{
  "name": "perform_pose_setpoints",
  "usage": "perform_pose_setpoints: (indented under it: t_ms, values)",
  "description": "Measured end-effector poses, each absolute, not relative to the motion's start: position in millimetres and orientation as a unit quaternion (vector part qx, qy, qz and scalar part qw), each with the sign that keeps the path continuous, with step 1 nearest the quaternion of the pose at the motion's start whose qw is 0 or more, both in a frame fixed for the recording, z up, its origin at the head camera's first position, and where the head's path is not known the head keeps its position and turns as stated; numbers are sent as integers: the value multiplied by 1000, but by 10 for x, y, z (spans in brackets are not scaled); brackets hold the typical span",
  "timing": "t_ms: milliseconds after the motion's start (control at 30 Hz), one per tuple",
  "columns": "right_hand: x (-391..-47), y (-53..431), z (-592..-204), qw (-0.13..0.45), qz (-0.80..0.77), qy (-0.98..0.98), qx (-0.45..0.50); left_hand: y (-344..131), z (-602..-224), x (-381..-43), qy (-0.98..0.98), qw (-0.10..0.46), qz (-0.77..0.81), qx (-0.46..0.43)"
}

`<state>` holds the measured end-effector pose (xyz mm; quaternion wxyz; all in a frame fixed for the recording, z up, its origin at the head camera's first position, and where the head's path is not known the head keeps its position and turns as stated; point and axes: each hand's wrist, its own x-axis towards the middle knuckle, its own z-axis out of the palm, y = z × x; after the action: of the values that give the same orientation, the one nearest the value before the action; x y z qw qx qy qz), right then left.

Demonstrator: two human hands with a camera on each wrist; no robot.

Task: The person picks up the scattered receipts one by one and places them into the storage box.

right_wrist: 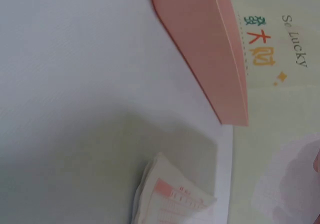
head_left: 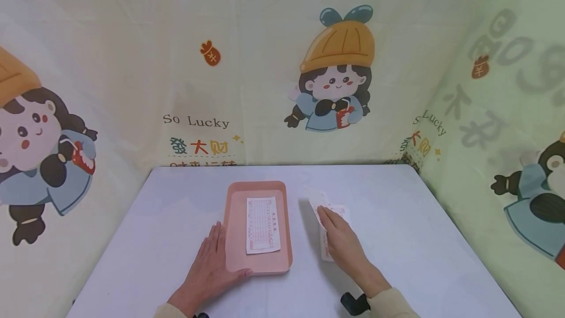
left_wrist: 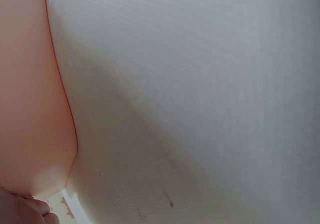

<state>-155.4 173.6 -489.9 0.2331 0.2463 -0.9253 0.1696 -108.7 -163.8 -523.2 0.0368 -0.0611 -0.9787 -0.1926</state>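
Note:
A pink tray (head_left: 236,254) lies on the white table with one printed paper form (head_left: 262,225) in it, ruled in red. My left hand (head_left: 209,264) rests along the tray's left side, fingers straight, its thumb at the near left corner. To the right of the tray, my right hand (head_left: 346,244) pinches a white printed slip (head_left: 314,203) that tilts up from the table. More printed slips (head_left: 325,249) lie under this hand, partly hidden by it. In the right wrist view, a small stack of forms (right_wrist: 172,199) shows its layered edge near the tray's side wall (right_wrist: 200,49).
The white table (head_left: 176,200) ends at a cloth backdrop (head_left: 265,77) with cartoon figures and lettering. Another cloth wall (head_left: 507,112) stands at the right. A black wrist device (head_left: 354,303) sits by the right sleeve.

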Motion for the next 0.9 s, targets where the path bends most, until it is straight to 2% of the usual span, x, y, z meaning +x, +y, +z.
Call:
perform_pose_setpoints:
  t_ms: [267, 900]
  values:
    - [-1636, 1582, -4814, 250, 173, -912, 275, -1632, -5213, -1087, -979, 29, -191, -57]
    - [-1662, 1114, -4672, 204, 164, -915, 306, -1624, -5221, -1082, -979, 39, -191, -57]
